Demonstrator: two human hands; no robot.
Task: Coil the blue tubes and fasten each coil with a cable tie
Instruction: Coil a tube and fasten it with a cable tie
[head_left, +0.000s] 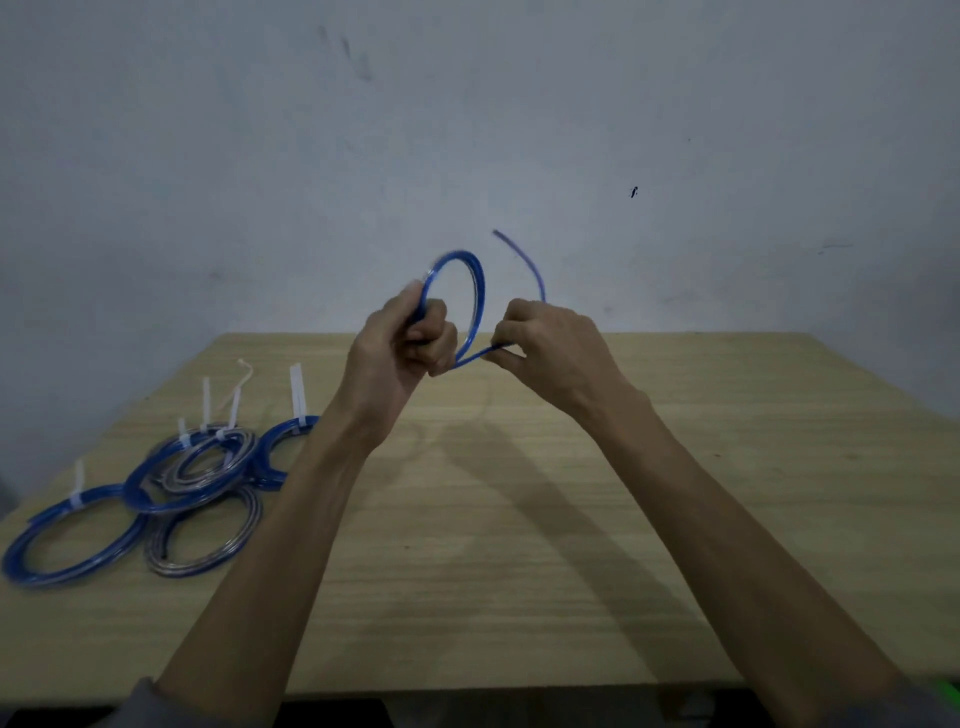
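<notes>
While held above the counter (571, 519), the blue tube (475, 296) made a loop btwn both hands: left hand (400, 353) fingers curled round its side, right hand (550, 348) pinched the tail. Finished coils (156, 493) w/ white cable ties (297, 389) lay at left.

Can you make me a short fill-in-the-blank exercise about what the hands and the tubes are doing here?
1. The left hand grips a ____ tube loop held above the wooden table.
2. The right hand pinches the tube's free ____.
3. The finished coils lie on the table's ____ side.
4. White cable ____ stick up from those coils.

Missing words: blue; end; left; ties
</notes>
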